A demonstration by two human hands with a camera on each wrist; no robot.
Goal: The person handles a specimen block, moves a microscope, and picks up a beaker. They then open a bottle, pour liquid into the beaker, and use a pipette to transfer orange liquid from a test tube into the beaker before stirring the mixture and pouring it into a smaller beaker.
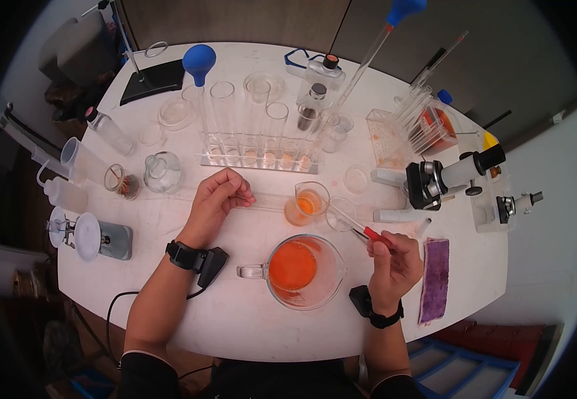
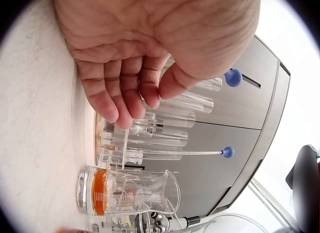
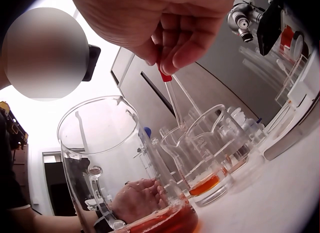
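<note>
The right hand [image 1: 395,266] pinches the red bulb [image 1: 376,236] of a dropper. Its glass tube [image 3: 174,102] slants down toward the small beaker [image 3: 205,180], which holds a little orange liquid; whether the tip is inside is unclear. A thin rod [image 3: 187,95] slants beside the tube. The left hand [image 1: 216,203], fingers curled and thumb against them, holds a thin clear rod [image 2: 125,149] left of the small beaker [image 1: 305,207]. Nearer the body, between the forearms, stands a large glass jug [image 1: 332,272] with orange liquid, its handle to the left.
Behind the hands stands a test tube rack [image 1: 262,163] with tubes and a blue-bulbed pipette [image 1: 200,63]. A microscope [image 1: 445,179] and purple cloth [image 1: 435,279] lie right; a balance [image 1: 112,239], round flask [image 1: 162,174] and plastic bottles are left.
</note>
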